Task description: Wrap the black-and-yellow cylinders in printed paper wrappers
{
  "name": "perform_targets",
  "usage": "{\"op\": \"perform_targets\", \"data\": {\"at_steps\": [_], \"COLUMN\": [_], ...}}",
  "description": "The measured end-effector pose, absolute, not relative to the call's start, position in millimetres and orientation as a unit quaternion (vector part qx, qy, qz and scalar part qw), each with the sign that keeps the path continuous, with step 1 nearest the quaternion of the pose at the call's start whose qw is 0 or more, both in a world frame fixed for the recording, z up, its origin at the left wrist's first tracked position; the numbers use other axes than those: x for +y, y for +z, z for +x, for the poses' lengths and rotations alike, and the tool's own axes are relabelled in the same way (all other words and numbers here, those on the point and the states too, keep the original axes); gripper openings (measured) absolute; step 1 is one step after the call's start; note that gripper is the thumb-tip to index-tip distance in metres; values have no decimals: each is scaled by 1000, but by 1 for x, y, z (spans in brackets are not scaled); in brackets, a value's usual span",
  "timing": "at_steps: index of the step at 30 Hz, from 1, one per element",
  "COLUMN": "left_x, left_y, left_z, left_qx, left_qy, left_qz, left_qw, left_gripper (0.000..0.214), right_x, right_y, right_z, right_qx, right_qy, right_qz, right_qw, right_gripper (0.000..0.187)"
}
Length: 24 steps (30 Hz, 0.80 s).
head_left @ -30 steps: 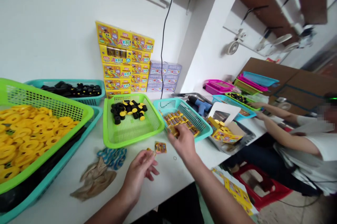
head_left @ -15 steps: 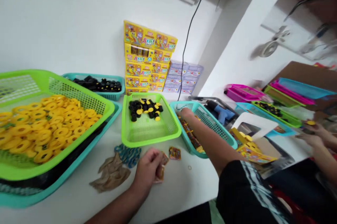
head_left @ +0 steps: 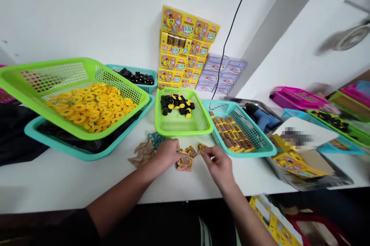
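My left hand (head_left: pixel 167 154) is low over the white table, its fingers closed at the left edge of a small pile of colourful printed cards (head_left: pixel 184 163). Another printed card (head_left: pixel 190 151) lies against the top of the pile. Just right of it, my right hand (head_left: pixel 219 164) pinches a small yellow printed cylinder (head_left: pixel 201 147) between thumb and fingers. Similar printed cylinders (head_left: pixel 231 138) lie in rows inside the teal basket (head_left: pixel 261 138) to the right. Beyond my hands, a green basket (head_left: pixel 185 129) holds black and yellow caps (head_left: pixel 176 104).
A large green basket of yellow rings (head_left: pixel 95 107) rests tilted on a teal basket (head_left: pixel 83 154) at left. Brown and blue cloths (head_left: pixel 144 151) lie beside my left hand. Stacked yellow boxes (head_left: pixel 185 49) stand against the wall. A blue-handled tool (head_left: pixel 264 117) and an opened box (head_left: pixel 300 165) are at right.
My right hand has come out of the teal basket, back to the cards, with a printed cylinder in its fingers. My left hand stays at the cards. The view has turned.
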State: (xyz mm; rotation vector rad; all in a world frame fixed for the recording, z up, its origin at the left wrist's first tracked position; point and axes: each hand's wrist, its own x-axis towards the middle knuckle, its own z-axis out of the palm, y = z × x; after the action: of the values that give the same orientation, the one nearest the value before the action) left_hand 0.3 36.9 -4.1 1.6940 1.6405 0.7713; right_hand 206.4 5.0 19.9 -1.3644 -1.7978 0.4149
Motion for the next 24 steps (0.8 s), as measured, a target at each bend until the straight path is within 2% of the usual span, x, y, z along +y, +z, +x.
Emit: {"op": "perform_targets", "data": {"at_steps": [5, 9, 12, 16, 20, 22, 24], "left_x": [38, 39, 38, 35, 36, 36, 37], "left_y": [-17, -14, -7, -3, -6, -6, -5], "left_z": [0, 3, 2, 0, 0, 0, -2], "left_qx": [598, 574, 552, 501, 483, 494, 499], "left_qy": [307, 354, 380, 392, 369, 359, 363], "left_qz": [638, 621, 605, 596, 609, 606, 589], "left_qw": [374, 399, 430, 490, 509, 510, 521], "left_gripper": [17, 19, 16, 16, 10, 8, 15], "right_x": [-20, -19, -14, -1, 10, 13, 13], "right_y": [-25, -26, -19, -10, -8, -11, -15], "right_z": [182, 175, 178, 181, 177, 175, 174], "right_qx": [-726, -735, -700, -634, -605, -575, -550], "right_qy": [161, 134, 150, 272, 435, 455, 444], "right_qz": [-553, -559, -583, -582, -537, -550, -568], "right_qw": [375, 358, 384, 430, 396, 400, 421], "right_gripper": [14, 16, 24, 37, 27, 25, 25]}}
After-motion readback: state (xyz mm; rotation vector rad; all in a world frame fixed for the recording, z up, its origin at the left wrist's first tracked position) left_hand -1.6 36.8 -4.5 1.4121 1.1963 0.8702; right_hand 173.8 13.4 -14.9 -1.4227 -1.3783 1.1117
